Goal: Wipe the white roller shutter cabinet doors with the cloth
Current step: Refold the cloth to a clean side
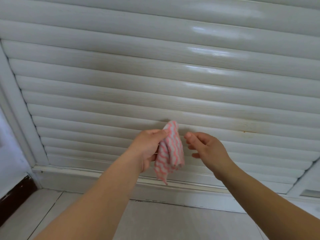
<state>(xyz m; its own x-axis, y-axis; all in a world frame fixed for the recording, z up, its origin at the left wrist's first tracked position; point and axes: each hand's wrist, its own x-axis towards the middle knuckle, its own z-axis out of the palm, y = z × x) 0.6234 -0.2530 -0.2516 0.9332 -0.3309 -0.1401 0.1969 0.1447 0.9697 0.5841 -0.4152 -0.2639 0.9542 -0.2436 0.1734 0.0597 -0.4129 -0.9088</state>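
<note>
The white roller shutter door fills most of the head view, its horizontal slats glossy on the right side. My left hand grips a pink-and-white wavy-striped cloth, which hangs bunched and loose in front of the lower slats. My right hand hovers just right of the cloth with its fingers apart, holding nothing and not touching the cloth. A small brownish mark shows on a slat to the right.
A white frame runs down the door's left side and a white sill along its bottom. Pale floor tiles lie below. A dark brown skirting sits at lower left. Another white panel stands at lower right.
</note>
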